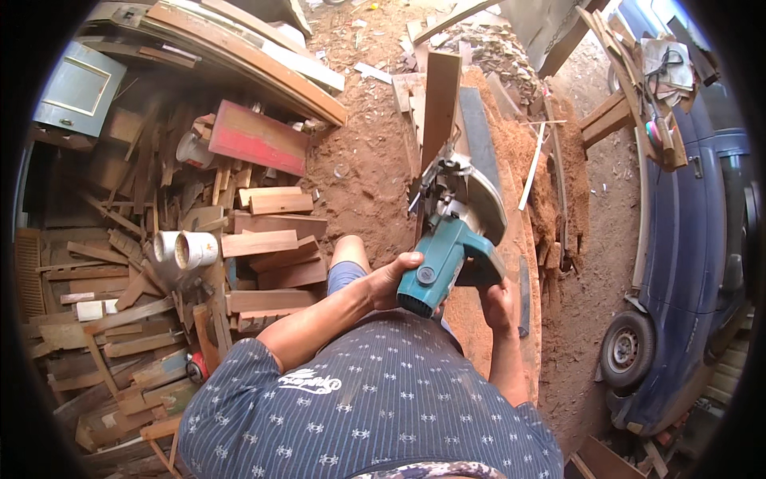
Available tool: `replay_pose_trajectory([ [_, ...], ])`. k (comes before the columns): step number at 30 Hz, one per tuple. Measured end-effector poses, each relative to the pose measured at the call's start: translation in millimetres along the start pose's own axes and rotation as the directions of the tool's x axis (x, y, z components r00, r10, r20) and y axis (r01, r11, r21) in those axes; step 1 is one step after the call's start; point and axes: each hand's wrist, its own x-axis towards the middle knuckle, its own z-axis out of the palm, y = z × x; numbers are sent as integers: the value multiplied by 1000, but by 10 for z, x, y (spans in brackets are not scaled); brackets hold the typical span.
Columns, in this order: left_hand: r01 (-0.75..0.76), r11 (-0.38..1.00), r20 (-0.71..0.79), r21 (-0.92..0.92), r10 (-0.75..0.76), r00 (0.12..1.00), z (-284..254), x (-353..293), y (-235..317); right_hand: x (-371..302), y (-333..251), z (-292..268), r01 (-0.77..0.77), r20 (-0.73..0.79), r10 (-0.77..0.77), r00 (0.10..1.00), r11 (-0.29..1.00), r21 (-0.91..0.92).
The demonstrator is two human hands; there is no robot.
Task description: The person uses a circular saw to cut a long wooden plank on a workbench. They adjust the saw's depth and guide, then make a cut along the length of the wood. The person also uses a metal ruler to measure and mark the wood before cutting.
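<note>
A person's left hand (388, 281) clasped the motor end of a teal circular saw (444, 249) and the right hand (500, 303) gripped its rear handle, the tool at a wooden board's (441, 104) near end above a sawdust-strewn surface (472, 329).

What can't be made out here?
Head view: left hand, most fingers hidden beneath the teal circular saw.
Head view: right hand, fingers mostly hidden behind the saw's teal handle.
Head view: long brown wooden plank, near end covered by the saw.
Head view: dark blue vehicle, cut off by the dark rim.
</note>
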Motion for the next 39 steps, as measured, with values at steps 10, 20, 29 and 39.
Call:
replay_pose_trajectory([
  [10,248,941,384,-231,-146,912,-1021,16,352,332,-138,959,-18,-143,-12,990,978,-208],
  [20,92,-35,-35,995,748,662,-1731,-154,1935,1035,363,1705,-219,-370,-7,929,797,-563],
  [29,118,-159,16,980,655,755,-1855,346,2272,1409,601,2549,-374,-568,-77,819,680,-631],
  [39,32,-194,91,980,591,802,-2179,389,2375,1506,926,2681,-308,-576,-221,787,669,-677],
])
